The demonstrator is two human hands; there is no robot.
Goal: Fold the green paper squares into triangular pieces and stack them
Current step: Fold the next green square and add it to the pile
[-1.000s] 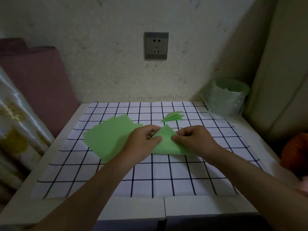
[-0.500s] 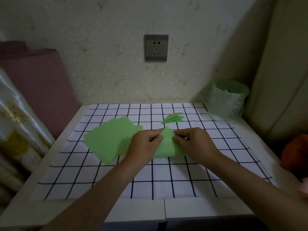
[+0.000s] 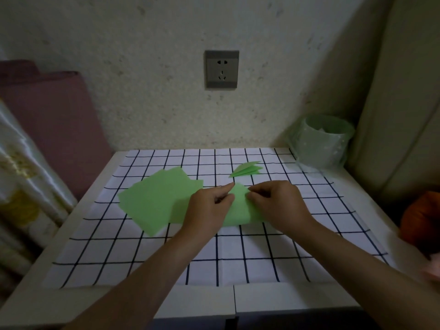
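A green paper sheet (image 3: 239, 208), partly folded into a triangle, lies on the checked cloth (image 3: 214, 258) between my hands. My left hand (image 3: 209, 210) pinches its left part, forefinger stretched toward the top corner. My right hand (image 3: 278, 206) pinches the right flap with curled fingers and covers that side of the sheet. A loose pile of flat green squares (image 3: 157, 198) spreads out to the left, partly under my left hand. Behind the hands lies a small stack of folded green triangles (image 3: 247, 169).
A pale green bin with a plastic liner (image 3: 326, 141) stands at the back right corner. The wall with a grey socket (image 3: 222, 69) closes the far side. Fabric rolls (image 3: 47, 129) lean at the left; an orange object (image 3: 421, 217) sits at the right.
The sheet's right flap has been drawn in toward the middle, so the piece looks narrower. Both hands have closed in on its top corner. The pile and the stack stayed put.
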